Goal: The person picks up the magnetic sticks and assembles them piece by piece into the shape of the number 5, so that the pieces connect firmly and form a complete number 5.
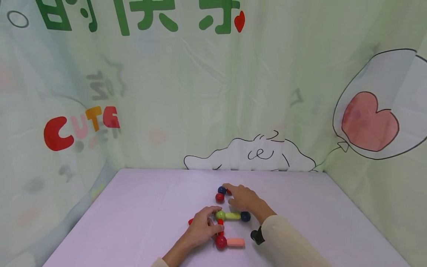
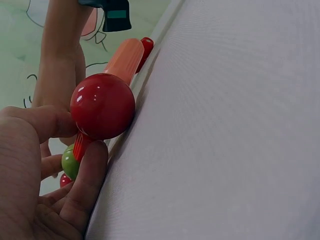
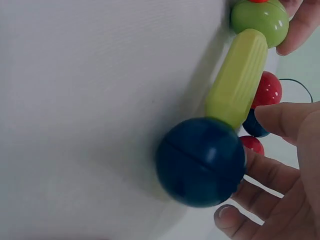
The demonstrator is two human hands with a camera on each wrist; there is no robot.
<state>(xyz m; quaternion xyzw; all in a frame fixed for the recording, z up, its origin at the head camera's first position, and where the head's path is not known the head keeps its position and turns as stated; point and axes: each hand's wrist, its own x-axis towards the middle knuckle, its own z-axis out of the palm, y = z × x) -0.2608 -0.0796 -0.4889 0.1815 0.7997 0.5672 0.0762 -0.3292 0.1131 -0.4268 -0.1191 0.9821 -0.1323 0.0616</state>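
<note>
In the head view, my left hand (image 1: pixel 201 227) pinches a red rod (image 1: pixel 220 224) of a ball-and-rod toy structure, thumb on one side and fingers on the other. That rod joins a green ball (image 1: pixel 220 215) to a red ball (image 2: pixel 102 106) in front. A salmon rod (image 1: pixel 235 242) sticks out rightward from the red ball. From the green ball a yellow-green rod (image 3: pixel 237 77) runs to a dark blue ball (image 3: pixel 201 162). Farther back, my right hand (image 1: pixel 245 198) reaches with spread, loosely bent fingers over several loose balls, including a blue ball (image 1: pixel 221 190) and a red ball (image 1: pixel 219 198).
A red piece (image 1: pixel 190 221) lies left of the left hand, mostly hidden. The pale lilac tabletop (image 1: pixel 150 196) ends at a printed curtain (image 1: pixel 200 92) behind and at the sides. A black wrist device (image 1: pixel 257 236) sits at the right sleeve.
</note>
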